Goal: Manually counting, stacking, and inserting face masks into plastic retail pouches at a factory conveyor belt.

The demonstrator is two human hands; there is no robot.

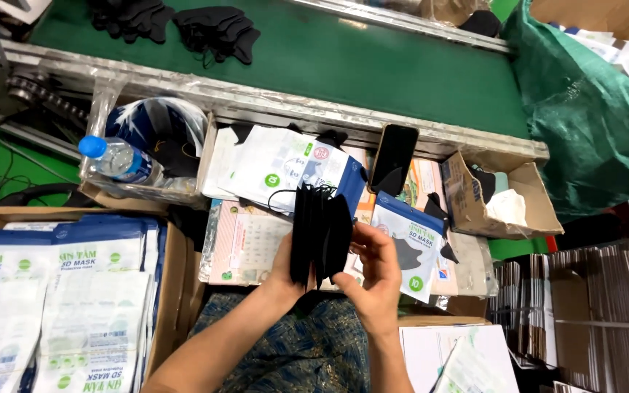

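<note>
Both hands hold a fanned stack of soft black fabric face masks (320, 233) upright: the left hand (283, 268) clenches its near edge, the right hand (374, 271) pinches its side. It looks light, floppy, best gripped along the folded edges. Beyond the stack lie white-and-blue printed plastic pouches (285, 164), then a black phone (393, 159), then the green conveyor belt (343, 65).

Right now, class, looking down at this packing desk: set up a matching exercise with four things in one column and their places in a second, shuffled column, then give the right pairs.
Things:
1. black masks
2. water bottle
3. phone
4. loose masks

Places:
A. on the green belt
B. held in both hands
C. leaning at the desk's back edge
D. lying in a plastic-lined box, left

Pairs: 1-B, 2-D, 3-C, 4-A
</note>
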